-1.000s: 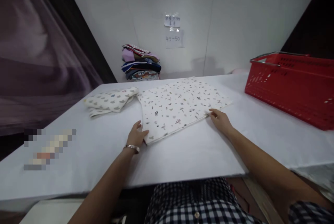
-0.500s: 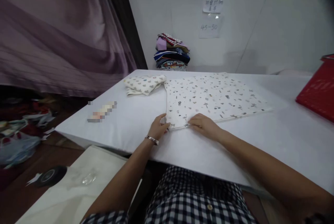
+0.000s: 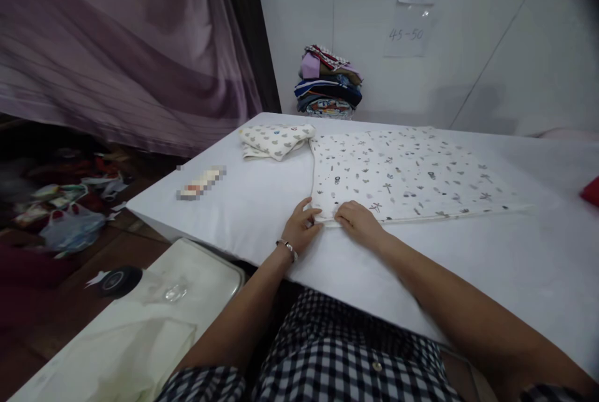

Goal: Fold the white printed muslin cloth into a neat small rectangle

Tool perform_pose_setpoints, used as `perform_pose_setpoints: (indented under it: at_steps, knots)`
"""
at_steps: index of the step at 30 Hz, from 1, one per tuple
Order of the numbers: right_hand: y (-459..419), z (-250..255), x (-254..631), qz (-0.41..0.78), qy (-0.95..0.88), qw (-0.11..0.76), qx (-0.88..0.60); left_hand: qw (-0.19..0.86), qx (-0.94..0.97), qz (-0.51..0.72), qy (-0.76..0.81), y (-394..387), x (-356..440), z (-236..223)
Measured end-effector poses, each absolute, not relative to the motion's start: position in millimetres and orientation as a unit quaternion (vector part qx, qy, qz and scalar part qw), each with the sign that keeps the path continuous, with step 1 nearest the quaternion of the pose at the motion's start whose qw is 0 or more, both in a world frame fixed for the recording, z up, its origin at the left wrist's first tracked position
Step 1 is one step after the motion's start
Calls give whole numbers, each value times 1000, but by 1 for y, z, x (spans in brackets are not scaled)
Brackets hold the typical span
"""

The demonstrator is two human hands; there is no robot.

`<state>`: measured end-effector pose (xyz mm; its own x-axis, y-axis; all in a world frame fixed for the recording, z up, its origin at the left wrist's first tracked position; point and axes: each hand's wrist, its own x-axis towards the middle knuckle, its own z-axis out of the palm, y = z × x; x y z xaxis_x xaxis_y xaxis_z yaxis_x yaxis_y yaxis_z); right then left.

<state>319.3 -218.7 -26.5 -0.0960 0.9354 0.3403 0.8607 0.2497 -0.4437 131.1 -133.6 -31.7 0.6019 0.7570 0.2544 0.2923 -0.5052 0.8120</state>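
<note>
A white cloth (image 3: 374, 171) printed with small palm trees and other motifs lies flat on the white-covered table (image 3: 266, 215). At its near left corner is my left hand (image 3: 299, 227), with a bracelet on the wrist; thumb and fingers close about the corner, the index finger stretched along the left edge. My right hand (image 3: 359, 222) rests a little to the right, its curled fingers pinching the near edge. Part of that edge is hidden under the fingers. A folded cream cloth (image 3: 276, 141) with a leaf-like print touches the far left corner of the spread cloth.
A stack of folded fabrics (image 3: 329, 83) stands behind the table against the wall. Some blurred-out item (image 3: 201, 183) lies on the left of the table. Below left are a pale surface (image 3: 154, 321) and plastic bags (image 3: 75, 227). A red object (image 3: 590, 192) sits at the right edge.
The view has shifted, so the table and cloth sit further right or higher. My right hand has come closer to my left hand along the near edge. The cloth stays flat.
</note>
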Motion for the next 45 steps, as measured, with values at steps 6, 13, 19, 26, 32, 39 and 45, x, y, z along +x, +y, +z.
perform_pose_setpoints:
  at_steps: [6,13,19,26,32,39,45]
  knots:
    - [-223,-25,317,41,-757,269,-594,314,826,298,362,-137,135,-33]
    - [-226,-27,320,16,-788,244,-566,264,850,304,339,-142,131,-33]
    - [-225,-31,320,3,-780,263,-568,241,872,284,317,-146,129,-30]
    - [-226,-29,316,6,-777,265,-571,241,872,263,336,-144,131,-33]
    - [-227,-27,315,10,-773,256,-581,216,879,268,330,-144,130,-32]
    - [-224,-31,316,-16,-755,304,-581,160,887,259,347,-142,132,-25]
    - [-218,-26,318,19,-732,354,-581,26,902,254,347,-162,133,-14]
